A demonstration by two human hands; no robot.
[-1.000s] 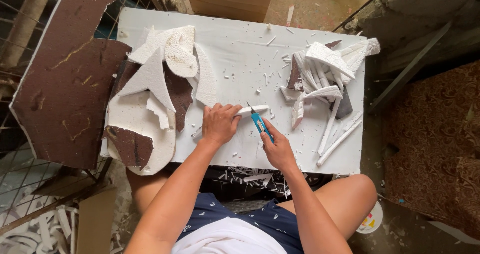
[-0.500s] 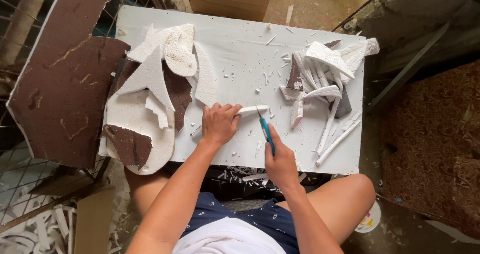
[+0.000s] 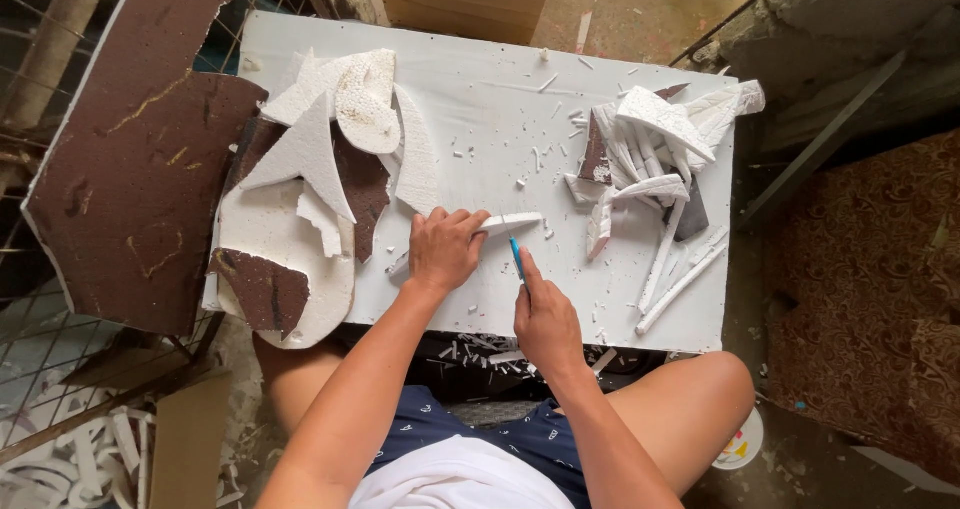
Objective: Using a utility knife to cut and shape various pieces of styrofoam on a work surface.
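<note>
Your left hand (image 3: 445, 249) presses down, fingers curled, on a white foam strip (image 3: 508, 223) lying flat on the desk (image 3: 480, 109). Your right hand (image 3: 545, 319), just beside it, grips a blue knife (image 3: 517, 259), tip near the strip's edge.

On the left part of the white table (image 3: 480, 99) lies a pile of white foam sheets (image 3: 310, 159) with irregular edges, some of them with a dark brown layer, and beside the table a large brown board (image 3: 130, 179) leans over a wire grid (image 3: 40, 319). On the right part of the table there is a heap of narrow foam offcuts (image 3: 655, 159), and small white crumbs are scattered between the two piles. A brown patterned cloth (image 3: 880, 299) is seen at the right edge, and a small round lid with coloured marks (image 3: 740, 444) lies on the floor.
</note>
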